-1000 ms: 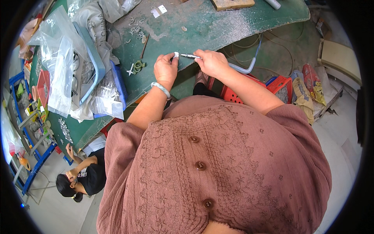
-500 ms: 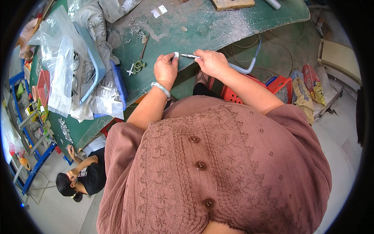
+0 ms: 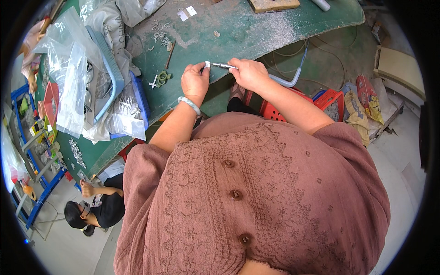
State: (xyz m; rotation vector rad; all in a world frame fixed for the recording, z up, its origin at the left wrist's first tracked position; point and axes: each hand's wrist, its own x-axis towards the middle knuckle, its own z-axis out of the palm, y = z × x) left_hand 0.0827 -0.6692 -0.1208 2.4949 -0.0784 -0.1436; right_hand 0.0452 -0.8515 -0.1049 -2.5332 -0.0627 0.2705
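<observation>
Between the thumb and fingers of my left hand is a small whitish piece, too small to name more exactly. My right hand is closed round a slim metal pen-shaped rotary tool, its tip pointing left at the piece and almost touching it. Both hands are over the near edge of the green tabletop. Left of my left hand lie olive-green rings, a small white cross-shaped piece and a thin brown stick.
Pale curved pieces lie farther back, near a wooden block. A blue basket with plastic bags crowds the left. Red crates and a pale blue hose are below right. A co-worker sits lower left.
My hands, the piece and the tool look almost unmoved. The co-worker at lower left has shifted head and arm, and another person's hand has come lower at the far left edge.
</observation>
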